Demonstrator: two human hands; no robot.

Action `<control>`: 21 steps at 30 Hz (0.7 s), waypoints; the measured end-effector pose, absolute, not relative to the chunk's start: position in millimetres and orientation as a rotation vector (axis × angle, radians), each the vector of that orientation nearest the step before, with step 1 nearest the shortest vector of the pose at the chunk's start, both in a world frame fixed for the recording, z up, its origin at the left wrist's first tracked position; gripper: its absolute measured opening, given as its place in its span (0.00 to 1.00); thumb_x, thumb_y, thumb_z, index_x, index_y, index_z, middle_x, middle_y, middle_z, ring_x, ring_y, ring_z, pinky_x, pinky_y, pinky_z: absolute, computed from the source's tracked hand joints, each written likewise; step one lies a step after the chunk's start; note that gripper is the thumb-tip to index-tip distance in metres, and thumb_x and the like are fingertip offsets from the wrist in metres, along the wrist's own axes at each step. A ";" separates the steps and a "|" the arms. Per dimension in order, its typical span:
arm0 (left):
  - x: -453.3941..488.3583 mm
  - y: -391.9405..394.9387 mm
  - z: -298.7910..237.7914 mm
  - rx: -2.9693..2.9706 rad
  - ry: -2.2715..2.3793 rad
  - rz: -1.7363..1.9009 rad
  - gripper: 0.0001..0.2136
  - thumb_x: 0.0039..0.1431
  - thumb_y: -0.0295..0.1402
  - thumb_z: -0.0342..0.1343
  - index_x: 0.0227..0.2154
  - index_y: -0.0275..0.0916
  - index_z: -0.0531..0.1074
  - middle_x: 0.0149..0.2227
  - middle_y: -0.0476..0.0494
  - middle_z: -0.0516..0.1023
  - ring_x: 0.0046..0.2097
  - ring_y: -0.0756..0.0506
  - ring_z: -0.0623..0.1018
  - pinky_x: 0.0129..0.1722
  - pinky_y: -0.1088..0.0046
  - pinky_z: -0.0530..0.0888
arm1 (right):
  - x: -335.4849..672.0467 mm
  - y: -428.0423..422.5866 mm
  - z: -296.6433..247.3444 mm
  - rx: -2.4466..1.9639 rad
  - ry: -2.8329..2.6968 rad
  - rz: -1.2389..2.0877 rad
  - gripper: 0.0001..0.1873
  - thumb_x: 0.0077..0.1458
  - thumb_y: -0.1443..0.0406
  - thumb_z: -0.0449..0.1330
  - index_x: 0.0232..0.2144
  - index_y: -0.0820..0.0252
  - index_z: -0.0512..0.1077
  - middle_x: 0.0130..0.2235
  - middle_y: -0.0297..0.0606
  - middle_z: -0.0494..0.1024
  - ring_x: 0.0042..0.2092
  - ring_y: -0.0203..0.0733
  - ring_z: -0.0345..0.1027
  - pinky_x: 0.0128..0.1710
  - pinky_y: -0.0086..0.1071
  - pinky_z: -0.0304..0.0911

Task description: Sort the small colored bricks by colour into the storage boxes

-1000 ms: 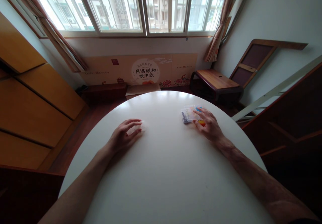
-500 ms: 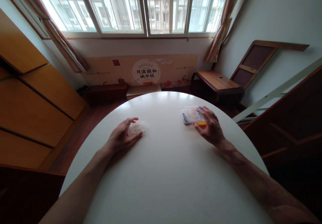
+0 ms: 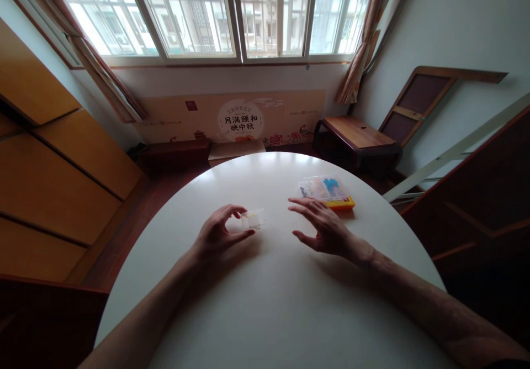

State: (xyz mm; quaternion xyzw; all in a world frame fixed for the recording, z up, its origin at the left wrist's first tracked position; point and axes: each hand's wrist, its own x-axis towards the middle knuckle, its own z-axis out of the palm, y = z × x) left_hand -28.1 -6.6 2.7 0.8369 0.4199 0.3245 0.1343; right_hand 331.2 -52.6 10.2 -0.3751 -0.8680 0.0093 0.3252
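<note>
My left hand (image 3: 223,228) grips a small clear plastic box (image 3: 253,219) between thumb and fingers, near the middle of the white round table (image 3: 265,302). Something pale with a touch of yellow shows inside it, too small to name. To the right, my right hand (image 3: 321,225) is held over the table with fingers spread and nothing in them. Beyond its fingers lie transparent compartment cases (image 3: 317,186) with blue and pale contents, on or against a yellow-orange box (image 3: 344,203). The hand partly hides the near side of these cases.
A brown wooden side table (image 3: 358,132) stands past the table's far right edge. Cardboard with printed characters (image 3: 240,120) leans below the window. Orange cabinets (image 3: 49,175) line the left, and a pale metal rail (image 3: 459,148) slants along the right.
My left hand has lifted the clear box and brought it right, toward the table's middle. My right hand has left the cases and moved left and nearer, uncovering the blue contents and yellow-orange box.
</note>
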 end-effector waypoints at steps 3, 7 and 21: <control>-14.2 -15.2 5.4 2.435 1.135 0.938 0.23 0.61 0.54 0.71 0.49 0.44 0.76 0.46 0.41 0.83 0.47 0.39 0.83 0.48 0.61 0.80 | 315.5 -56.0 14.2 -0.981 -2.299 0.104 0.26 0.66 0.53 0.68 0.60 0.55 0.70 0.68 0.51 0.74 0.65 0.61 0.72 0.63 0.56 0.71; -7.8 -18.7 7.8 2.494 1.026 0.899 0.24 0.57 0.54 0.73 0.47 0.44 0.77 0.46 0.41 0.84 0.47 0.39 0.83 0.49 0.60 0.80 | 298.9 -53.9 14.7 -0.946 -2.347 0.182 0.31 0.64 0.48 0.70 0.61 0.57 0.69 0.59 0.50 0.81 0.59 0.58 0.76 0.60 0.52 0.73; -9.4 -15.9 5.7 2.619 0.875 0.614 0.39 0.62 0.55 0.69 0.71 0.49 0.65 0.68 0.36 0.75 0.65 0.32 0.77 0.66 0.51 0.76 | 343.6 -35.1 37.5 -1.077 -2.165 0.067 0.20 0.65 0.58 0.67 0.57 0.53 0.75 0.52 0.42 0.85 0.54 0.55 0.79 0.64 0.52 0.69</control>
